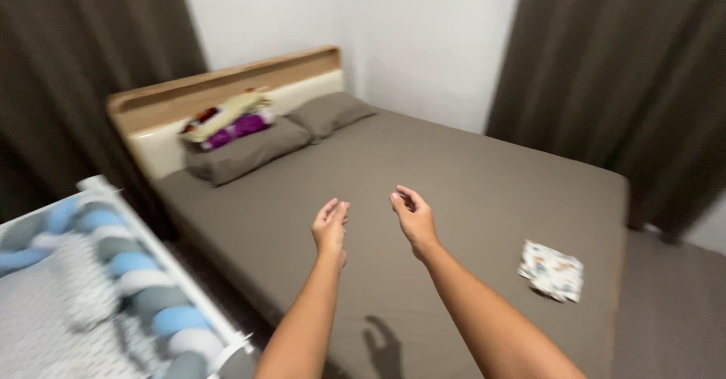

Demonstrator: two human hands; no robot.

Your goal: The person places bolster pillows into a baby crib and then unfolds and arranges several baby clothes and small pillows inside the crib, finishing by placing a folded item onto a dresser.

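Left hand [330, 230] and right hand [412, 216] raised over the wide bed with grey-brown fitted sheet [469, 190], both empty, fingers loosely curled and slightly apart, touching nothing. Nearest loose item: one small folded white patterned cloth [551, 271], flat on the sheet near the bed's right edge, apart from right hand, nothing between. Two grey-brown pillows [249, 152] at the wooden headboard [219, 84]; one purple and cream bundle [227, 122] on the left pillow. One white cot with blue-grey braided bumper [136, 273] beside the bed, lower left. Dark curtains [620, 69] on both sides.
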